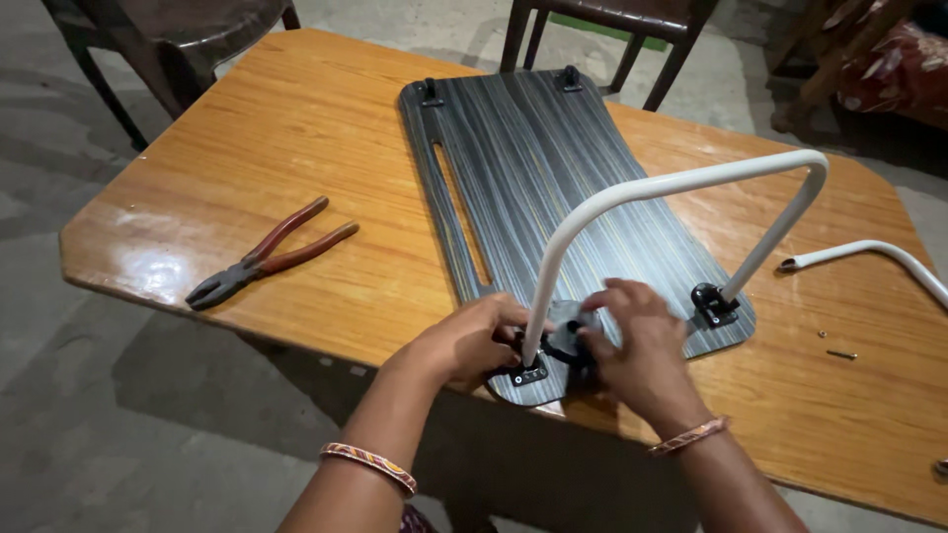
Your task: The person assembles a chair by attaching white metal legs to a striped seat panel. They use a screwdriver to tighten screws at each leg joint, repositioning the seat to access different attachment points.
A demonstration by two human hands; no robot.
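Note:
A dark striped board (538, 168) lies upside down on the wooden table (296, 128). A white bent tube leg (681, 183) stands on it, its ends in black brackets (713, 302) at the near edge. My left hand (469, 341) grips the near-left bracket and the tube's foot. My right hand (637, 345) presses its fingers on a black round part (568, 341) beside that foot. Both wrists wear bangles.
Red-handled pliers (267, 255) lie on the table's left side. A second white tube leg (869, 259) lies at the right edge, with a small screw (841, 354) near it. Dark chairs (178, 39) stand behind the table.

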